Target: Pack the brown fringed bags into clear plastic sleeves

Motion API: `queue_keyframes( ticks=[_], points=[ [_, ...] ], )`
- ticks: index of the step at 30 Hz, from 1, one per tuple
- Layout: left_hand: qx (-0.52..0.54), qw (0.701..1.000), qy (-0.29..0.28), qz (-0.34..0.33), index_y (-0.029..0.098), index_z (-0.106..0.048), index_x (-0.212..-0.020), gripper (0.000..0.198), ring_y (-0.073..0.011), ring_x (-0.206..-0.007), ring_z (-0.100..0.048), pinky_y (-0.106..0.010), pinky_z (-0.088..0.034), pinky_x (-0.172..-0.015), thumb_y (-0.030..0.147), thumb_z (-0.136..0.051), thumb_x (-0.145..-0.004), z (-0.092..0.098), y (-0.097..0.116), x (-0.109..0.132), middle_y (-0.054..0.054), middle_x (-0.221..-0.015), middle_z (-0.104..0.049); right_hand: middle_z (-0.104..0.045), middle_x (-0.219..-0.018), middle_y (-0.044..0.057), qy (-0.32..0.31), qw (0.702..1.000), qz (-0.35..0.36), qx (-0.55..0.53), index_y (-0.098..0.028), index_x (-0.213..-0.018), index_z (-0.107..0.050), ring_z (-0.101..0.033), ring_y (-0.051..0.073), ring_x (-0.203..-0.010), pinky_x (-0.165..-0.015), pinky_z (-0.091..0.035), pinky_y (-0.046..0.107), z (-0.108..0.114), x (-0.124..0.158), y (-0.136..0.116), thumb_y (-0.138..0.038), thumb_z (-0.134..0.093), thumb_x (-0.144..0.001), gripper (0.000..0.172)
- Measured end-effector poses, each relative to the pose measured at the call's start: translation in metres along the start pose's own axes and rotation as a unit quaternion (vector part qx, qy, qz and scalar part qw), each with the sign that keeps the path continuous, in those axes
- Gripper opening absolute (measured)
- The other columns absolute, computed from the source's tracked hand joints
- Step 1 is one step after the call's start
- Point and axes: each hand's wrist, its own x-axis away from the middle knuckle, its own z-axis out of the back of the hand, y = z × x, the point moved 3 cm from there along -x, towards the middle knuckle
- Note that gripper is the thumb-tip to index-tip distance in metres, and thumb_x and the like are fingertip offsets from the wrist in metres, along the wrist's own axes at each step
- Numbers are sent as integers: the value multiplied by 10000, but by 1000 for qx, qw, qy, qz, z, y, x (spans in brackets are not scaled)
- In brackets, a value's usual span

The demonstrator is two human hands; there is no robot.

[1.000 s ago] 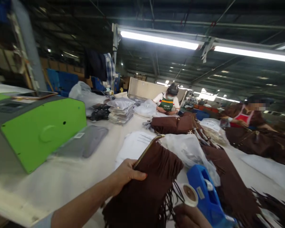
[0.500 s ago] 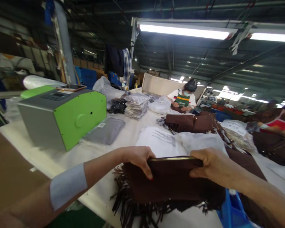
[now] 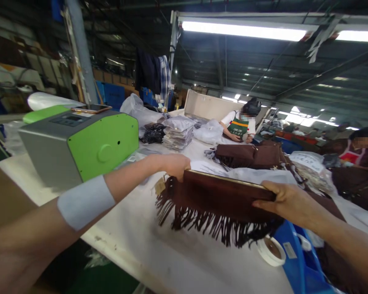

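Observation:
Held up over the table is a dark brown fringed bag (image 3: 221,192) with a gold zipper (image 3: 223,177) along its top edge. My left hand (image 3: 176,165) grips the top left corner, fingers closed. At the top right corner, my right hand (image 3: 276,198) pinches the bag between thumb and fingers. Long fringe strips hang from the bag's lower edge. A tan paper tag (image 3: 160,186) dangles at its left side, under my left hand. A roll of tape (image 3: 272,251) lies on the table below the bag's right end, beside a blue plastic bin (image 3: 294,257).
A green and grey machine (image 3: 79,143) with a phone (image 3: 92,108) on top stands at the left. Behind the bag are stacked plastic-wrapped packs (image 3: 178,132) and brown bags (image 3: 251,156). A co-worker (image 3: 241,122) in a green apron stands across the white table (image 3: 178,261); another person (image 3: 354,151) is far right.
The bag has risen and moved away from me, with both hands still on it. Its right end now sits lower than its left. The tag and tape roll have come into view.

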Motion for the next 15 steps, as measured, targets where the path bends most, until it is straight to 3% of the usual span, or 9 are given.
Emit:
queue_keyframes(
  ticks=[3, 6, 8, 11, 12, 15],
  points=[
    [-103, 993, 62, 6, 144, -657, -671, 76, -208, -690, -576, -267, -388, -647, 111, -620, -613, 18, 4, 1, -25, -587, -594, -475, -475, -56, 11, 988, 27, 149, -235, -652, -488, -427, 98, -440, -470, -256, 237, 8, -4, -2, -331, -617, -641, 161],
    [-237, 963, 127, 10, 142, -645, -825, 172, -214, -769, -605, -289, -412, -708, 76, -531, -714, 1, 5, 6, -66, -715, -644, -523, -587, -19, 79, 962, 115, 233, -216, -701, -497, -487, 127, -548, -532, -297, 254, 0, 6, -7, -198, -581, -633, 109],
    [-293, 943, 153, -21, 119, -614, -957, 242, -213, -792, -617, -308, -435, -741, 52, -487, -762, -34, 2, 12, -106, -827, -664, -536, -633, 0, 113, 940, 187, 261, -204, -715, -514, -505, 158, -610, -578, -329, 279, -24, 25, -9, -122, -564, -627, 130],
    [-329, 918, 205, -86, 45, -550, -1124, 342, -245, -964, -597, -345, -448, -814, 32, -387, -824, -108, -9, 26, -206, -1069, -617, -550, -704, 18, 135, 924, 250, 255, -185, -871, -557, -496, 175, -653, -619, -344, 302, -83, 66, -8, -32, -486, -693, 245],
    [-345, 909, 212, -102, 39, -549, -1138, 365, -251, -1000, -589, -357, -443, -843, 18, -361, -826, -135, -14, 32, -212, -1102, -607, -562, -741, 25, 139, 927, 244, 249, -173, -957, -553, -496, 176, -679, -649, -354, 306, -105, 82, -5, -8, -458, -701, 319],
    [-357, 887, 260, -133, 66, -584, -1119, 398, -244, -1017, -591, -371, -423, -887, 7, -325, -822, -204, -29, 53, -171, -1106, -626, -592, -824, 28, 152, 945, 239, 166, -177, -965, -552, -504, 167, -742, -725, -369, 300, -157, 127, 4, 40, -396, -670, 399]
  ],
)
